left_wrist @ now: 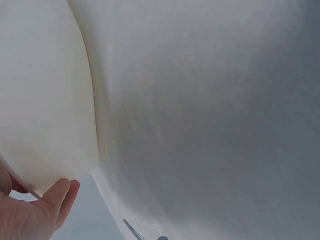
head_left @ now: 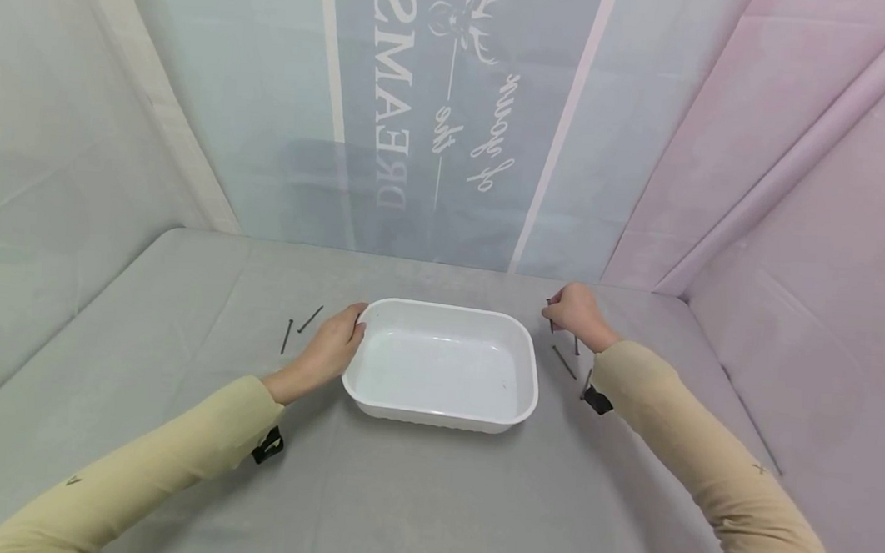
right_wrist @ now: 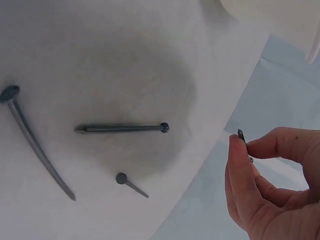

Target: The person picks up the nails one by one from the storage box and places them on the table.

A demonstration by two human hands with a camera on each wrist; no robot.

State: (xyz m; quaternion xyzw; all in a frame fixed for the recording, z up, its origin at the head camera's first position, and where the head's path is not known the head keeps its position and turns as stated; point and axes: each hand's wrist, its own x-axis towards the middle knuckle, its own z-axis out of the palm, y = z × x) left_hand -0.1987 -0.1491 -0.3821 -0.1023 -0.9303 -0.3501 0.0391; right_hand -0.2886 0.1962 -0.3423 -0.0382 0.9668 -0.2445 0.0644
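A white rectangular dish (head_left: pixel 438 364) with rounded corners stands on the grey cloth, nothing lying inside it. My left hand (head_left: pixel 335 342) grips its rim at the left end, thumb and fingers on either side of the wall, as the left wrist view also shows on the hand (left_wrist: pixel 37 210). To the right of the dish my right hand (head_left: pixel 577 311) pinches a dark nail (head_left: pixel 550 317) between thumb and fingertips, raised off the cloth. In the right wrist view, three nails lie below that hand (right_wrist: pixel 272 182): a long nail (right_wrist: pixel 40 145), a middle nail (right_wrist: pixel 122 128) and a farther nail (right_wrist: pixel 132 185).
Two more nails, a slanted nail (head_left: pixel 310 319) and a steeper nail (head_left: pixel 287 336), lie left of the dish. Grey cloth (head_left: pixel 431 501) covers the work surface. A printed fabric wall (head_left: pixel 445 235) closes off the back, with fabric sides left and right.
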